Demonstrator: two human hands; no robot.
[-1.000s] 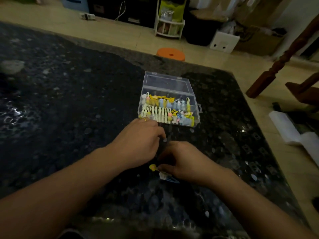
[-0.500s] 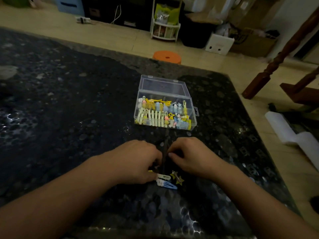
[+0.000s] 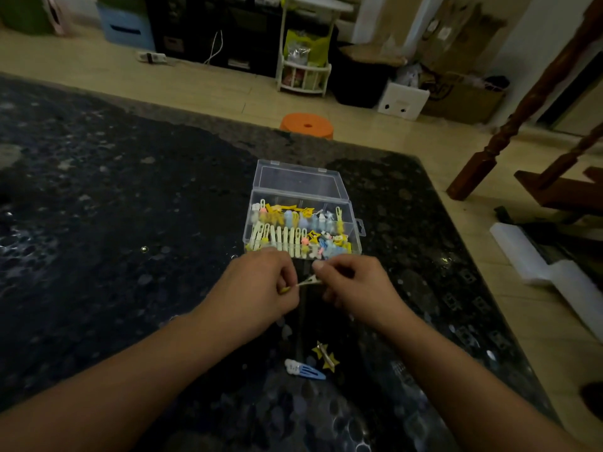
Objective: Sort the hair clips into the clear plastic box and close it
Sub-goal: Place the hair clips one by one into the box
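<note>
A clear plastic box (image 3: 356, 228) stands open on the dark table, its lid (image 3: 298, 179) laid back behind it. Several yellow, cream and blue hair clips fill it. Just in front of the box, my left hand (image 3: 257, 291) and my right hand (image 3: 354, 285) are raised together and pinch one small pale clip (image 3: 308, 282) between them, one at each end. Closer to me on the table lie a blue clip with a white charm (image 3: 305, 370) and a yellow star clip (image 3: 326, 355).
The dark speckled table (image 3: 114, 239) ends at its right edge near a white roll (image 3: 548, 272) on the floor. An orange stool (image 3: 306, 124) stands beyond the far edge. Wooden posts (image 3: 509, 125) rise at the right.
Both hands have lifted off the table and moved toward the box, carrying the pale clip between them. The blue clip and the star clip stay on the table.
</note>
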